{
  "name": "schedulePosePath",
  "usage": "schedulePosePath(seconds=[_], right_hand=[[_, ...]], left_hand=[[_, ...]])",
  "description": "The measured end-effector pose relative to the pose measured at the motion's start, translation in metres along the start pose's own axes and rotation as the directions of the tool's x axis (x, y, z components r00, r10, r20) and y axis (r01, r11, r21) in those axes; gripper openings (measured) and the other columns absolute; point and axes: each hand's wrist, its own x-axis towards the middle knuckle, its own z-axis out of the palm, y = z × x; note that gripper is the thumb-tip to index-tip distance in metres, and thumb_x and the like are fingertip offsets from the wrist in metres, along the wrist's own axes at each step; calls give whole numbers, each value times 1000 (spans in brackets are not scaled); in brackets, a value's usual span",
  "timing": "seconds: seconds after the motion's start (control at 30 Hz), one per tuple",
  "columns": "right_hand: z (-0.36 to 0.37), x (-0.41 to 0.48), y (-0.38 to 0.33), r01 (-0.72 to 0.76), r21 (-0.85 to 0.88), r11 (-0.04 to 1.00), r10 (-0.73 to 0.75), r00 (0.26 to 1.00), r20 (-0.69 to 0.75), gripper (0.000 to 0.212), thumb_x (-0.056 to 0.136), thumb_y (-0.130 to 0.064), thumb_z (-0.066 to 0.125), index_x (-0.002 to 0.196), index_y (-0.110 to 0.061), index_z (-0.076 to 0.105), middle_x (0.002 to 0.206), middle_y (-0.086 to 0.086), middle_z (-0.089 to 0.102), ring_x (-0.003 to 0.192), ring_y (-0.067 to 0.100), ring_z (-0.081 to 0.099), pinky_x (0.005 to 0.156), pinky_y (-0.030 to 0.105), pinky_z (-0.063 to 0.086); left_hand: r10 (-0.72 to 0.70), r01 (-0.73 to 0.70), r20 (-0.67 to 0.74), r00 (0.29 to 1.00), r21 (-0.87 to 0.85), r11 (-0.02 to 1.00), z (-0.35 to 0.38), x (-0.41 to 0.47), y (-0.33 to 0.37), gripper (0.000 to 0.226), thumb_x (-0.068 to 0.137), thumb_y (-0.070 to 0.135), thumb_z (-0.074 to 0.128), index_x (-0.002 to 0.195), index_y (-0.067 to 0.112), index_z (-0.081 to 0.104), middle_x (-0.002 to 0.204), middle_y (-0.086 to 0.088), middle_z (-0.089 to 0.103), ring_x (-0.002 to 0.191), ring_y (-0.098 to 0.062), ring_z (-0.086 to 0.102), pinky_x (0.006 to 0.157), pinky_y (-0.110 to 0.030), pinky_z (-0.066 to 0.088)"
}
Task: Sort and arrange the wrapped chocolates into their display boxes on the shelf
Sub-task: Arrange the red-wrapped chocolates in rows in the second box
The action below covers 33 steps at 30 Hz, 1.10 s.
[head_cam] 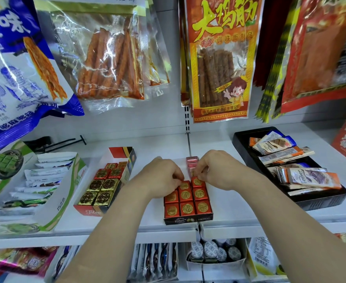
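Head view is showing a dark display box (188, 219) sitting at the front edge of the white shelf (147, 223), with red foil chocolates (187, 208) filling it in rows. The left hand (159, 178) and right hand (219, 172) are each pinching a back-row piece with curled fingertips. Pink wrapped chocolates (192, 161) are standing just behind them, and a black tray (331, 199) is lying off to the right.

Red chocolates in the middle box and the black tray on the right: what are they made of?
The red chocolates look foil-wrapped: glossy, creased, with round gold seals. The black tray is probably moulded plastic: smooth, faintly shiny wall, rounded corners; coated card is possible.
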Motion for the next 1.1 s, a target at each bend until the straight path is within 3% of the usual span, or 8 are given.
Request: schedulePosePath(seconds=[0.1,0.23,0.3,0.43,0.6,0.77,0.97,1.1], right_hand=[[1,1,0,4,1,1000,-4,1000,5,20,91,-14,60,101,-22,75,113,-4,65,105,16,59,92,32,50],[0,0,0,37,8,999,-37,999,0,16,90,-20,62,98,-23,75,78,-19,51,85,9,51,74,23,41],[0,0,1,50,25,998,-50,999,-6,14,89,-22,63,97,-22,75,72,-21,45,80,8,48,70,21,37],[0,-1,1,58,42,997,-57,998,-5,15,89,-22,64,100,-21,73,74,-21,43,81,7,46,64,16,35],[1,0,3,45,78,996,-44,999,-19,13,90,-20,63,98,-20,73,74,-20,45,70,2,45,56,8,30],[3,5,8,-14,191,982,38,991,-126,14,92,-16,58,96,-18,71,75,-15,51,76,7,52,57,12,37],[5,8,17,-61,306,950,125,973,-194,16,92,-14,56,91,-23,69,80,-6,59,74,12,56,54,17,38],[7,9,14,-60,295,953,118,976,-182,13,92,-15,59,94,-24,69,84,-6,61,79,13,58,56,18,41]], left_hand=[[-13,18,-47,999,117,993,-9,-3,-3,25,93,27,57,113,24,70,112,4,59,115,-18,37,82,-28,37],[-51,46,27,998,169,985,-12,-8,-2,23,90,34,61,107,24,73,110,1,50,112,-18,36,77,-30,38],[-57,51,34,998,147,988,-12,-9,-1,22,89,34,63,106,24,73,109,2,53,112,-17,38,77,-30,39],[-60,60,4,998,49,997,-14,-12,-5,18,86,29,67,101,23,74,103,6,62,102,-13,54,79,-27,47],[-51,50,-18,999,-28,998,-21,-17,-4,14,85,25,69,99,24,73,100,10,60,89,-4,50,73,-19,40],[-78,78,11,997,-160,984,-18,-16,-8,11,80,18,75,87,24,69,90,9,68,73,1,57,56,-10,36],[-126,64,-139,982,-382,922,-19,-14,-9,14,79,18,77,85,29,70,87,11,67,73,0,59,71,-22,48],[-114,64,-89,990,-433,899,-14,-11,-2,12,82,15,74,92,21,74,87,7,71,83,-4,65,82,-26,54]])
